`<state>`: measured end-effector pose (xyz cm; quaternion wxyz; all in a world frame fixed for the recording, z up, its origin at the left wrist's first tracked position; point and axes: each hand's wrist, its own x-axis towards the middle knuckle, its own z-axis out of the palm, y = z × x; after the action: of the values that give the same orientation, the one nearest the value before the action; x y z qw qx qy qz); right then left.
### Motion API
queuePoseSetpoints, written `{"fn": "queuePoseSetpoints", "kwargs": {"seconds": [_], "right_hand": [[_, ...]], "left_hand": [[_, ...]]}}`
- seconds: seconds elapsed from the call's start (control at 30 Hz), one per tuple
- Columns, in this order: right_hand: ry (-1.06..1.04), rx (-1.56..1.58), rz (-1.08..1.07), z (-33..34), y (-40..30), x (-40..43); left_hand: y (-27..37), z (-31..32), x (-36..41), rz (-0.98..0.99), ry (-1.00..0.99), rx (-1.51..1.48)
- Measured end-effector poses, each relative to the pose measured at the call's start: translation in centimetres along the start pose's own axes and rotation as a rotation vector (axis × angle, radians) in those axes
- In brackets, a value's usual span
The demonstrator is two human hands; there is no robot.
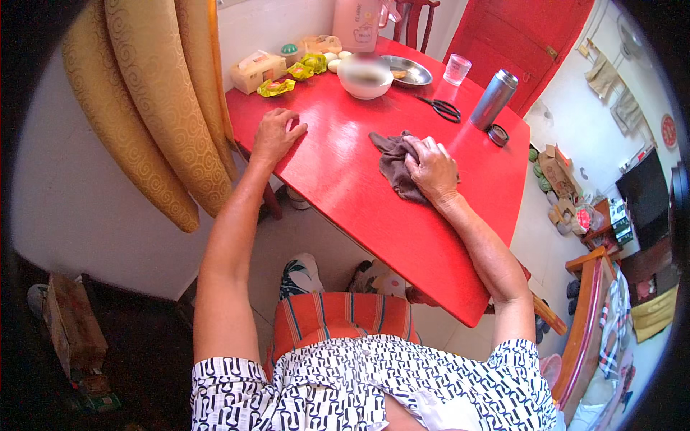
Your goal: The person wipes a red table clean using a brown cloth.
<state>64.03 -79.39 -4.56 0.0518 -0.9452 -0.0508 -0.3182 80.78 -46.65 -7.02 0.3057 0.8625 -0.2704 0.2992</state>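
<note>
My right hand [434,168] grips a crumpled brown cloth [398,164] and presses it on the red tabletop [345,167], right of the middle. My left hand [276,134] rests on the table's left edge, fingers slightly apart, holding nothing. Beyond it lie yellow-green wrappers [276,88]. A white bowl [366,86] stands at the back, its inside blurred, beside a round metal plate [418,73] with a piece of food. Black-handled scissors [446,110] lie beyond the cloth. To their right stands an uncapped blue-grey flask [493,99], its dark lid [498,135] on the table close by.
A tissue box [259,73], a green-topped container [289,53], white eggs [334,65], a pink pitcher [356,27] and a clear cup [457,70] stand along the back. Gold curtains [156,108] hang at the left. A wooden bench [585,328] is at the right.
</note>
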Motion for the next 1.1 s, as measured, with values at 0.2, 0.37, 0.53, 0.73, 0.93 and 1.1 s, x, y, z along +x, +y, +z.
{"fn": "queuePoseSetpoints", "kwargs": {"seconds": [0.2,0.37,0.53,0.73,0.93,1.1], "right_hand": [[-0.002,0.022,-0.040,0.1,-0.6,-0.7],[-0.006,0.018,-0.039,-0.2,-0.4,-0.5],[-0.008,0.006,-0.047,-0.5,-0.9,0.0],[-0.024,0.009,-0.037,-0.4,-0.8,0.0],[-0.023,0.019,-0.048,-0.1,-0.5,0.3],[-0.039,0.016,-0.043,0.2,-0.4,0.5]], "left_hand": [[0.5,-0.5,0.0,-0.014,-0.018,-0.008],[0.8,-0.5,0.1,0.005,-0.033,0.011],[0.2,-0.4,0.4,-0.012,-0.023,0.004],[0.1,-0.1,0.3,-0.005,-0.019,0.012],[0.4,-0.3,0.3,-0.026,-0.040,-0.003],[0.5,-0.3,0.2,-0.037,-0.061,-0.009]]}}
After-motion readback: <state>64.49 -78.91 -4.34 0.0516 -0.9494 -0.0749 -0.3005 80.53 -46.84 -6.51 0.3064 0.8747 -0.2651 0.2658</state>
